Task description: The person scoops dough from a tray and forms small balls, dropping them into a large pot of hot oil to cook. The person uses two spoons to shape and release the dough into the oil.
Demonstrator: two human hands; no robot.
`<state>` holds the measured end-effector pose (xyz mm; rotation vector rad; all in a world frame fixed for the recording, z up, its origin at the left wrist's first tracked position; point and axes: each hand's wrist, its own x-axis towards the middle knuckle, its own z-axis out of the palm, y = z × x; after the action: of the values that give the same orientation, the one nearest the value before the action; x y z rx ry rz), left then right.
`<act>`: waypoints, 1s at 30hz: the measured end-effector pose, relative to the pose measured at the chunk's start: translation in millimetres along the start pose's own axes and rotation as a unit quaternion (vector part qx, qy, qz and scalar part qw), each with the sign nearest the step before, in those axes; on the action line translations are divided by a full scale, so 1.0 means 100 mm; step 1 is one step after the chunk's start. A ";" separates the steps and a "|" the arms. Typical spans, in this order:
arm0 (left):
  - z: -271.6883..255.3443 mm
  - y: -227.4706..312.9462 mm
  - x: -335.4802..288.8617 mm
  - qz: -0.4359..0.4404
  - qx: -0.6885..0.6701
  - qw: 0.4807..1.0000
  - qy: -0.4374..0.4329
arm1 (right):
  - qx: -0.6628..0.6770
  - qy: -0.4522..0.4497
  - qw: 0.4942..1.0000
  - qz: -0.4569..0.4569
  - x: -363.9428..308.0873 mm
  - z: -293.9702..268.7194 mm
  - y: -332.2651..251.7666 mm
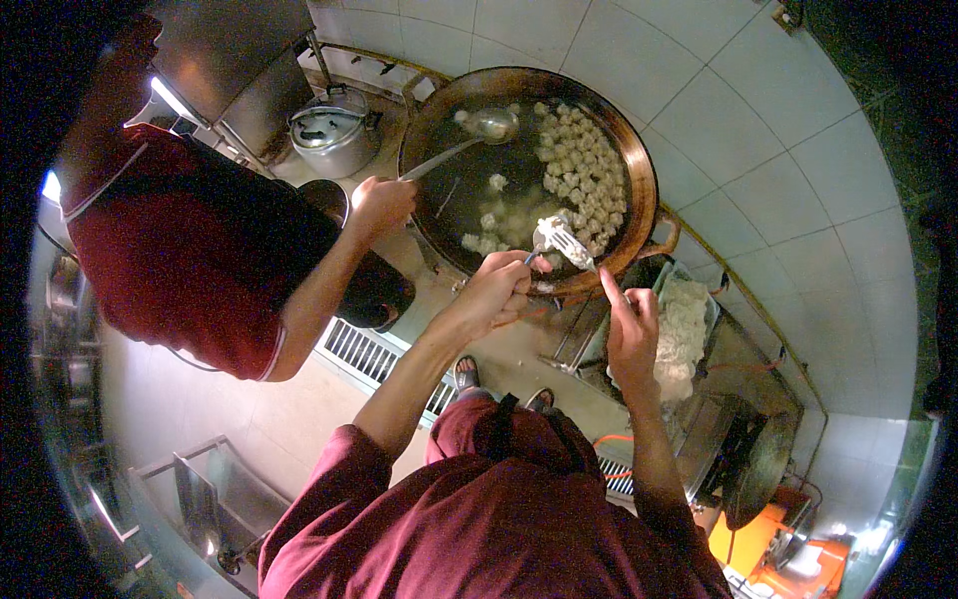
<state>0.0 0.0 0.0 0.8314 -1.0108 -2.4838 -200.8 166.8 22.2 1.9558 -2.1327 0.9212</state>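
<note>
My left hand [496, 287] is closed round the handle of a spoon [540, 241], held over the near edge of a wide metal wok [647, 170]. From the other side my right hand [631, 334] grips a fork [568, 246], index finger stretched along its handle. The fork's tines meet the spoon's bowl, and a white paste clings to both. Pale balls [582, 165] float crowded along the wok's right side in dark liquid, with several looser ones below the spoon. Beside my right hand stands a tray of white paste [683, 329].
At the left a co-worker in a dark red shirt [190, 260] holds a long-handled ladle [449, 158] in the wok. A lidded metal pot [334, 135] stands behind. White tiled wall [748, 130] borders the wok's far right. A floor grate [364, 354] lies at the left.
</note>
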 end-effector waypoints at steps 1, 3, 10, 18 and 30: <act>0.01 0.01 0.00 0.011 0.025 1.000 0.011 | -0.001 0.003 1.000 -0.003 0.04 -0.01 -0.01; 0.02 -0.04 0.01 0.030 0.065 0.997 0.027 | -0.009 0.005 1.000 -0.008 0.02 -0.05 -0.01; -0.16 -0.09 0.20 0.110 0.266 0.955 0.065 | 0.033 -0.033 0.998 0.033 0.18 0.00 -0.02; -0.53 -0.46 0.99 0.172 0.421 0.886 0.088 | 0.047 -0.086 0.995 0.031 0.29 0.42 0.57; -1.45 -0.65 1.85 0.145 0.658 0.726 0.139 | 0.072 -0.115 0.990 -0.020 0.48 1.75 1.27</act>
<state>-57.2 -122.5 -203.2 1.1535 -2.5082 -0.9859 -271.8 37.4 -142.6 2.2691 -2.1888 0.9053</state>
